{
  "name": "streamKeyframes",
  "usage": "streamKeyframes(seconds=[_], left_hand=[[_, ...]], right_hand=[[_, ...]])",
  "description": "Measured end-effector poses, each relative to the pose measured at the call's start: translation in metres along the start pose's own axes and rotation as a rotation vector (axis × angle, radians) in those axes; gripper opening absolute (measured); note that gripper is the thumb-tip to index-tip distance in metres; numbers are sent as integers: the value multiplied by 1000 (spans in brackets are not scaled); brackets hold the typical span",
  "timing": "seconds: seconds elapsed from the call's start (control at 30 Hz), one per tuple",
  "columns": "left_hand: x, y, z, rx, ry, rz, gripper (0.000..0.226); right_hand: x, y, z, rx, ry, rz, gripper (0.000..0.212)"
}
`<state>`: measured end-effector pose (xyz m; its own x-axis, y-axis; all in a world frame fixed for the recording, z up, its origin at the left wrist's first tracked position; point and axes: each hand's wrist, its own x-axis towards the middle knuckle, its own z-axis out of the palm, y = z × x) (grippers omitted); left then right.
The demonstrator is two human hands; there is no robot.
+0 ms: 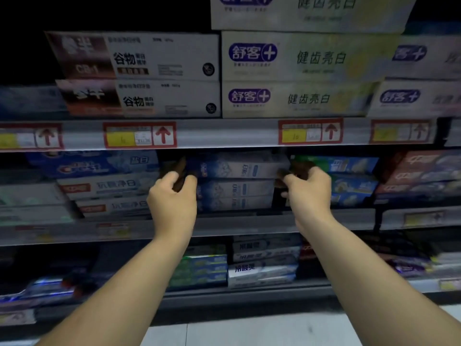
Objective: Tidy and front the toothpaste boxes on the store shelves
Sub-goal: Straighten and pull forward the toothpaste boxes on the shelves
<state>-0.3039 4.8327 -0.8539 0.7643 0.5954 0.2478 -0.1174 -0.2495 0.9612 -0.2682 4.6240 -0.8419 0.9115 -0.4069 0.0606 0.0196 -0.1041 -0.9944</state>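
At the centre of the frame, on the middle shelf (224, 222), a blue-and-white toothpaste box (239, 167) topped a stack of three like boxes. Its long axis ran left to right along the shelf edge, with its broad printed face turned toward the camera and its ends pointing to the frame's left and right.

The left hand (173, 196) met the box's left end, fingers curled around it in a narrow grip, thumb in front. The right hand (309, 188) did the same at the right end, fingers hooked over the corner and closed onto it. The fingertips sat in shadow, so exact contact was hard to judge.

To the right of the stack lay green-and-blue boxes (349, 181), and to the left red-labelled white boxes (107, 188). Above, in the upper half, large white boxes (294, 58) lay lengthwise over red price tags (139, 134).
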Motion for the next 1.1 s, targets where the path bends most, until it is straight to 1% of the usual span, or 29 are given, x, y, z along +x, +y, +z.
streamKeyframes(seconds=[0.07,0.13,0.2,0.27,0.43,0.57,0.63,0.7,0.77,0.87,0.93,1.03,1.1], left_hand=[[0,1,2,7,-18,-41,34],[1,-1,2,38,-30,-71,27],[3,-5,0,69,-38,-88,22],[6,-7,-2,95,-56,-105,23],[5,-11,-6,154,-102,-120,19],[5,-11,-10,151,-99,-124,19],[5,-10,-13,167,-114,-129,20],[6,-10,-14,185,-140,-127,20],[7,-12,-16,199,-152,-130,18],[8,-13,-17,247,-177,-95,16],[7,-12,-19,322,-217,-47,17],[6,-16,-26,445,-267,62,27],[4,-16,-33,518,-284,126,31]], right_hand=[[2,2,3,-27,-21,-14,19],[1,4,6,-62,-94,4,23],[-1,7,9,-119,-159,17,21],[-2,10,10,-175,-184,-5,17],[-6,11,8,-184,-197,-24,23],[-10,12,7,-210,-206,-32,13],[-9,14,8,-229,-202,-31,15],[-9,16,8,-243,-203,-36,8],[-9,17,8,-261,-191,-49,9],[-11,16,8,-305,-183,-66,8],[-13,14,8,-366,-185,-84,5],[-14,15,3,-471,-203,-137,18],[-18,18,-4,-586,-222,-200,23]])
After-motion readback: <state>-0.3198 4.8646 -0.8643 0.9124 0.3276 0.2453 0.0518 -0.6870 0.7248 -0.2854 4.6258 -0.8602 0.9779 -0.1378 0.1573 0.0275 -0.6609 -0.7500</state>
